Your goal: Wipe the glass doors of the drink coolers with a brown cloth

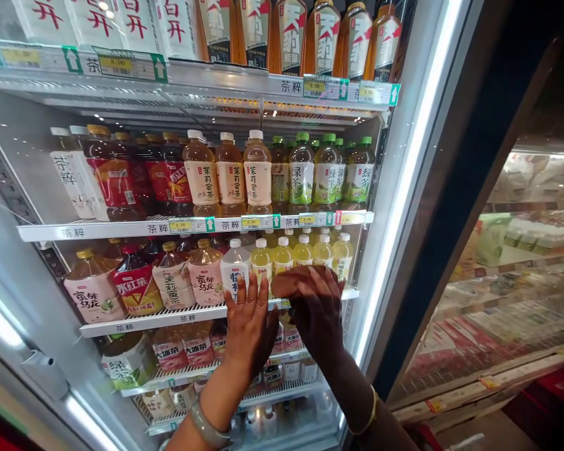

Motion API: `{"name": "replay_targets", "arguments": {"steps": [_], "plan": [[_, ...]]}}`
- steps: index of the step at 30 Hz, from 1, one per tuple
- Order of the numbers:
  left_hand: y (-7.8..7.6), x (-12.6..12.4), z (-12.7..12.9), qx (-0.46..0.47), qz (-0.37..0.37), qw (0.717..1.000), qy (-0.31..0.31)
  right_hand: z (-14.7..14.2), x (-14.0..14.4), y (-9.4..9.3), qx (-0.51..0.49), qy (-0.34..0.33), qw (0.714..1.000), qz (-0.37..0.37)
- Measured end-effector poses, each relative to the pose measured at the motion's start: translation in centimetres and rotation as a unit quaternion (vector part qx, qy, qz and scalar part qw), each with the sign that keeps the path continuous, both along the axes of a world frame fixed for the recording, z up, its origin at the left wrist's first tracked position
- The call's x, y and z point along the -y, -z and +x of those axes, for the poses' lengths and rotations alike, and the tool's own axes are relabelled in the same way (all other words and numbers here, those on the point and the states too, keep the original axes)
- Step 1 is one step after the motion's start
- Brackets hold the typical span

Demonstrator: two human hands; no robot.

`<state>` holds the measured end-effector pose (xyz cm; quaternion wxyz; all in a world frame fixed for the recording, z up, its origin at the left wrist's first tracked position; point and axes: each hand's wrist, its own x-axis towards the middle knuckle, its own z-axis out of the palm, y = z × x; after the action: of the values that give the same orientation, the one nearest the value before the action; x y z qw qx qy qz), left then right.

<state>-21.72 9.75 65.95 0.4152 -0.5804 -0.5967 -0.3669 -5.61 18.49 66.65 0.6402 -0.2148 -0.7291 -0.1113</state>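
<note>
My left hand point(249, 322) is raised before the lower middle shelf with its fingers stretched upward, holding nothing I can see. It overlaps a white-capped bottle with a white label point(235, 263). Just to its right, my right hand point(319, 313) is in shadow, fingers bent over a smooth brown shape point(286, 283) that I cannot identify. Behind it stands a row of yellow drink bottles point(304, 250) with white caps. Neither hand visibly grips a bottle. A pale bangle point(209, 426) circles my left wrist and a thin gold-coloured one point(373, 410) my right.
Bottled drinks fill several shelves of a lit cooler. Green tea bottles point(302, 172) and red-labelled bottles point(115, 172) line the shelf above, over a price rail point(225, 224). A bright light strip point(404, 169) edges the right side; another stocked cooler point(512, 250) is beyond.
</note>
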Motion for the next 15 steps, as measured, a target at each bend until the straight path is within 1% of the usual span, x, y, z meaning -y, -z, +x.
{"name": "replay_targets", "arguments": {"steps": [2, 3, 4, 5, 6, 8, 9, 10, 11, 12, 13, 15], "plan": [[0.2, 0.6, -1.3, -0.006, 0.002, 1.0, 0.001, 0.6, 0.1, 2.1, -0.008, 0.009, 1.0, -0.021], [0.2, 0.9, -1.8, -0.008, 0.002, 1.0, 0.005, 1.0, -0.2, 2.5, -0.032, 0.011, 0.999, -0.036], [0.2, 1.2, -2.2, -0.006, -0.003, 1.0, 0.009, 1.3, -0.6, 2.4, -0.064, 0.015, 0.996, -0.052], [0.1, 1.6, -2.5, 0.0, -0.011, 1.0, 0.014, 1.3, -0.9, 1.8, -0.1, 0.02, 0.993, -0.067], [-0.1, 1.9, -2.7, 0.008, -0.023, 1.0, 0.016, 1.1, -1.1, 0.7, -0.131, 0.026, 0.988, -0.075], [-0.5, 2.6, -2.7, 0.015, -0.043, 0.999, 0.016, -0.4, -0.7, -1.8, -0.16, 0.033, 0.985, -0.064], [-0.8, 2.9, -2.7, 0.014, -0.049, 0.999, 0.013, -1.6, -0.2, -2.9, -0.152, 0.03, 0.987, -0.049], [-1.0, 3.2, -2.8, 0.008, -0.047, 0.999, 0.013, -2.9, 0.7, -3.5, -0.13, 0.023, 0.991, -0.031], [-1.3, 3.4, -3.0, 0.003, -0.042, 0.999, 0.012, -4.2, 1.6, -3.6, -0.1, 0.013, 0.995, -0.016], [-1.4, 3.7, -3.3, -0.002, -0.037, 0.999, 0.011, -5.3, 2.6, -3.2, -0.065, 0.002, 0.998, -0.005], [-1.5, 3.9, -3.7, -0.004, -0.034, 0.999, 0.008, -6.1, 3.6, -2.2, -0.032, -0.01, 0.999, 0.001], [-1.6, 4.5, -4.8, 0.0, -0.035, 0.999, -0.002, -6.7, 4.9, 0.6, 0.014, -0.032, 0.999, 0.005]]}}
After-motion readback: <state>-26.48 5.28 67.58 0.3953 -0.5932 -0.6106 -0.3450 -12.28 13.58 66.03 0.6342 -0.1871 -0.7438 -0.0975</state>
